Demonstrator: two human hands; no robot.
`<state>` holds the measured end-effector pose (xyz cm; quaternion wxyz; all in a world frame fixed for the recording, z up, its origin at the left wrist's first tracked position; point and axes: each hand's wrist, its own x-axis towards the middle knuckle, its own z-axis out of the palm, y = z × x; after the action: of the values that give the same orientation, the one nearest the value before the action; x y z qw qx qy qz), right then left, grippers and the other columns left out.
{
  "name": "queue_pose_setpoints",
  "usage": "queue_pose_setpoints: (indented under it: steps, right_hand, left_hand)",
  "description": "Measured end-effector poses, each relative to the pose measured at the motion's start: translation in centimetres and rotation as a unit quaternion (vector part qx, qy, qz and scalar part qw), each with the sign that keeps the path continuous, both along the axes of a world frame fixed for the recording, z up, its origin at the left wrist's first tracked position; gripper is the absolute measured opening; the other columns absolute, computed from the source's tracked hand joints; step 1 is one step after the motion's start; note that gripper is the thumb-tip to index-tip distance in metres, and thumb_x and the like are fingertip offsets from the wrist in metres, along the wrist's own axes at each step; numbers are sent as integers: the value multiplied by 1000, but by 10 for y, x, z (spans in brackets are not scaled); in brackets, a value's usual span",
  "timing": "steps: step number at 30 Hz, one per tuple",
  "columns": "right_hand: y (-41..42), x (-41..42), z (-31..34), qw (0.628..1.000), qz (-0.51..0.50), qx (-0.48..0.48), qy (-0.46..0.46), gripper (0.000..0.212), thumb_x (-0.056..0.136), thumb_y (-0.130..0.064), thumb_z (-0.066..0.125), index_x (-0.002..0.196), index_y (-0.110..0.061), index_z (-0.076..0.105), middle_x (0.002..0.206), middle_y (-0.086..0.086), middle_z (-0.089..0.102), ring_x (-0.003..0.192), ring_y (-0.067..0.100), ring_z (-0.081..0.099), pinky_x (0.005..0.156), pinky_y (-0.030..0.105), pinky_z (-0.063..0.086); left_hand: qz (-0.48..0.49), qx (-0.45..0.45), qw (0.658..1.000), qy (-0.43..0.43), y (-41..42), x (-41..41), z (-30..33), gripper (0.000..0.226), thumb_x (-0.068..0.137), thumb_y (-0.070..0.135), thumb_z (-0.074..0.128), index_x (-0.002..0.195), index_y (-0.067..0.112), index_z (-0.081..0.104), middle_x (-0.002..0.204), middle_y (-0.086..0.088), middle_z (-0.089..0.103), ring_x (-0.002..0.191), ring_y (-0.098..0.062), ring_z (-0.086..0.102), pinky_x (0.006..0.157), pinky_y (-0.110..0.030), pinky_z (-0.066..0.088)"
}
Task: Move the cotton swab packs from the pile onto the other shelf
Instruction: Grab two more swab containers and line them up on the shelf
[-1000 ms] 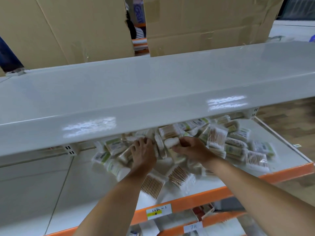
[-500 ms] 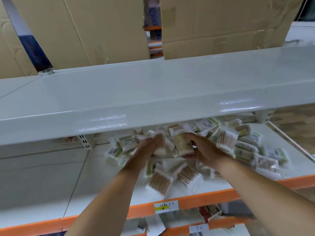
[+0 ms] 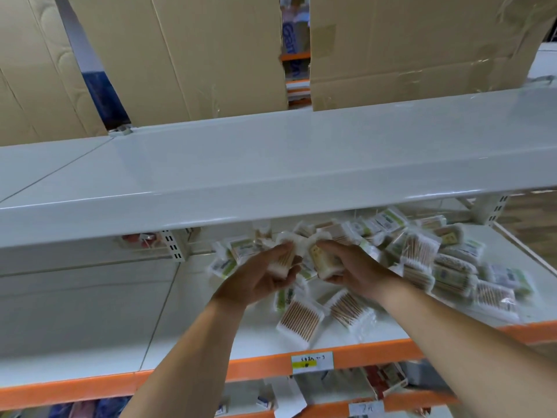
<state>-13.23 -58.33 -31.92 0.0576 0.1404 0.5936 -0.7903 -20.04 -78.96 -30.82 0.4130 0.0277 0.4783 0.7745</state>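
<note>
A bare white upper shelf [image 3: 271, 164] runs across the middle of the frame, and beneath it, right of centre, the pile of cotton swab packs [image 3: 437, 267] sprawls over the lower shelf [image 3: 90, 327] with its orange front edge. At frame centre the left hand [image 3: 262, 279] curls its fingers round one pack [image 3: 283, 260] and the right hand [image 3: 352, 270] grips another [image 3: 324, 262]. These look light, soft and slippery in their film bags, so pinching across the stiff bundle of sticks should hold better than the loose ends.
</note>
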Motion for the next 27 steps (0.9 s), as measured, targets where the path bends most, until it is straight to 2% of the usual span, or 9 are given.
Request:
queue_pose_setpoints:
  steps: [3,5,8,10,12,17,20,23,27]
  right_hand:
    - [-4,1,-1,999,-8,35,-5,55,61,-47,85,107,-20,75,116,16,70,105,31,68,76,38,57]
    - [-6,1,-1,998,-21,51,-1,56,62,-45,85,110,-19,74,113,15,72,107,32,69,75,38,58]
    - [-8,3,1,997,-36,64,11,44,75,-36,82,113,-16,71,110,14,73,104,31,70,78,40,58]
    - [-10,5,4,995,-52,87,20,38,80,-33,80,112,-14,72,101,11,74,94,27,71,72,37,57]
    - [-11,6,6,992,-69,101,29,36,81,-32,79,110,-12,73,95,10,74,87,26,71,67,35,57]
    - [-15,8,9,991,-62,113,38,34,82,-26,79,110,-8,73,102,14,76,95,31,74,85,45,60]
    - [-18,8,9,990,-45,125,46,31,82,-23,79,109,-7,72,100,12,77,91,28,75,76,39,62]
    - [-23,5,7,988,-28,142,51,31,82,-24,79,109,-9,72,99,10,77,91,25,75,78,37,60]
    - [-35,-3,7,989,7,143,48,31,82,-21,80,109,-9,72,100,10,77,95,27,74,88,42,59]
  left_hand:
    - [-4,5,1000,12,-4,0,1,40,86,27,75,120,10,63,109,-16,65,88,-23,65,67,-33,56]
    - [-8,19,1000,5,-6,0,3,45,91,35,65,128,9,59,110,-16,63,90,-25,64,71,-35,54]
    - [-8,17,1000,18,-12,-1,3,53,93,32,61,136,2,53,120,-19,60,102,-30,63,79,-39,55]
    - [-3,4,1000,31,-16,-1,1,43,91,26,67,128,5,61,124,-19,65,110,-33,65,87,-45,56]
    - [-5,-5,999,54,-19,2,2,36,90,23,70,122,7,65,123,-19,67,113,-34,65,90,-48,56]
    - [-11,-1,994,105,-25,8,2,35,96,21,62,127,6,60,123,-19,67,110,-33,67,81,-42,58]
    - [24,-54,988,145,-26,11,2,37,94,26,63,126,6,62,120,-16,69,109,-31,68,83,-40,59]
    - [55,-94,977,186,-31,15,3,33,92,28,64,119,9,67,107,-8,74,93,-21,73,68,-26,57]
    - [139,-123,965,184,-44,24,1,28,88,26,71,110,9,73,96,-7,76,76,-15,73,57,-19,53]
